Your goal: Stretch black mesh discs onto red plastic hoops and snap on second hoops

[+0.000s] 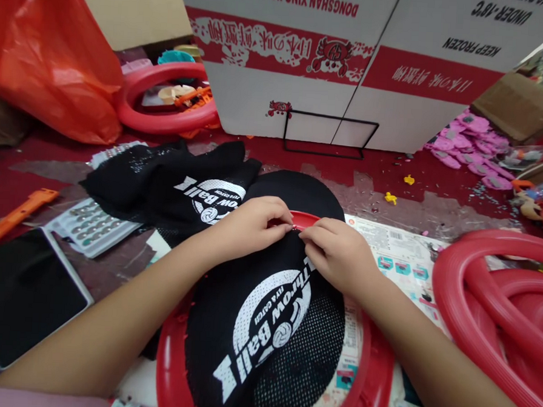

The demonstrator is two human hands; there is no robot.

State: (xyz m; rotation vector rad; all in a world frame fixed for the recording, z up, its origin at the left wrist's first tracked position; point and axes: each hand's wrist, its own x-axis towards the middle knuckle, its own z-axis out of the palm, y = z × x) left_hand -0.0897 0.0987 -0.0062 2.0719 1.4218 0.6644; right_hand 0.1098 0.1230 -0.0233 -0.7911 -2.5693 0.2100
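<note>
A black mesh cloth [221,304] printed with "Throw Ball" in white lies over a red plastic ring [171,356] in front of me. At the ring's far rim, my left hand [252,227] is closed in a pinch on the cloth's edge. Close beside it on the right, my right hand [339,252] pinches the same edge, thumb and fingers together. Small details between the fingertips are hidden. Beyond the hands is a round black cloth part [303,193]. More black printed cloth [172,180] lies bunched to the left.
A white carton [259,93] stands behind a black wire frame [331,152]. Red rings [457,298] are stacked at right, near pink pieces [466,144]. At left are a tablet [30,294], a tray of round metal parts [91,224], an orange strip [16,217] and an orange bag [56,58].
</note>
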